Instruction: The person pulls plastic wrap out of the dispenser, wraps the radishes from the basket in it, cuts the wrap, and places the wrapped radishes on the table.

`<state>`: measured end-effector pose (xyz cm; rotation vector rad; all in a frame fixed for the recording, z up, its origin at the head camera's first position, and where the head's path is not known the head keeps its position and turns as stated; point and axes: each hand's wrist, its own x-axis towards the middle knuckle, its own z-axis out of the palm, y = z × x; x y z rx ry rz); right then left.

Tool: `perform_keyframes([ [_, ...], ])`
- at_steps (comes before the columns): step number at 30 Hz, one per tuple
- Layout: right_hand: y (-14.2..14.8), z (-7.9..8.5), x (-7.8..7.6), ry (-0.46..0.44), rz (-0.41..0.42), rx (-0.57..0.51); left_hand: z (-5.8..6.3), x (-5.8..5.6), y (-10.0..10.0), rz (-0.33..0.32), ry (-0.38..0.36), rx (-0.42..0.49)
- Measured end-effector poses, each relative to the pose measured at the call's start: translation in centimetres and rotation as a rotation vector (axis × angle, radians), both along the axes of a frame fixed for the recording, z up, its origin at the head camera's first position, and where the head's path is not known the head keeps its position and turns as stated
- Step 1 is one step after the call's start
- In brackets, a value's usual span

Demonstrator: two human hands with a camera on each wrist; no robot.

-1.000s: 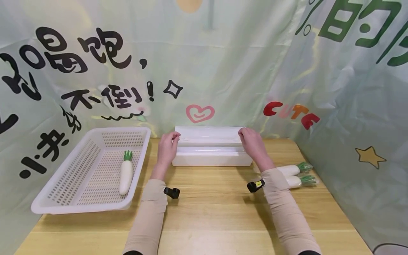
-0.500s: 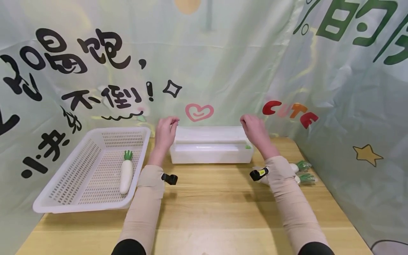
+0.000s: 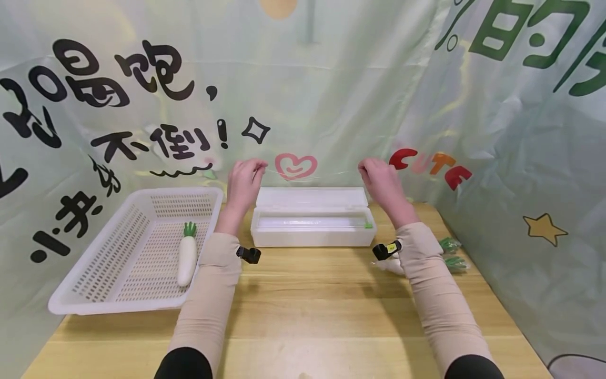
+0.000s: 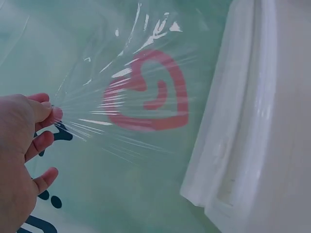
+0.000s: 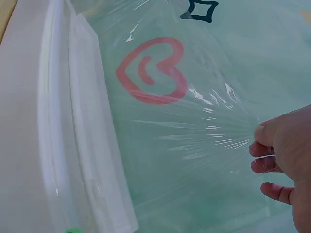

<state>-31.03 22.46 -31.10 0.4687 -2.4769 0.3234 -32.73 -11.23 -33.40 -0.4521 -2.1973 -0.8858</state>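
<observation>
Thumb and fingertips of the left hand (image 4: 15, 150) and right hand (image 5: 294, 150) pinched clear film (image 4: 114, 102), little fingers loose; it spread, creased, between them and the white box (image 3: 312, 235) on the table (image 3: 303, 316); drawing film out seemed the step; the next move likely called for even tension.

- Head view: bright, even light, with soft shadows on the table (image 3: 303, 310) beside both sleeves (image 3: 433, 284) and under the near rim of the basket (image 3: 118, 306).
- Pale glare on the table's near middle.
- Wrist views: dimmer, cooler; white glints streak the clear film (image 4: 114, 97); the box (image 4: 243, 116) looks soft.
- Lettering (image 3: 535, 37) at far right appears stretched.
</observation>
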Motion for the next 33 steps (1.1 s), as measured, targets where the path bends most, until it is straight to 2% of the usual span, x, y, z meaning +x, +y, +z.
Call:
perform_keyframes([
  [18,0.1,3.4,-0.5,0.131,0.035,0.014,4.0,-0.6,0.2,0.013,0.068,-0.064],
  [25,0.4,5.1,-0.3,0.110,0.018,0.021,5.7,-0.5,-0.2,0.035,0.093,-0.079],
  [30,0.6,5.9,0.0,0.186,0.046,0.018,6.8,-0.5,-0.4,0.021,0.143,-0.124],
  [33,0.7,5.9,0.2,0.241,0.058,0.012,7.2,-0.5,-0.7,0.013,0.201,-0.190],
])
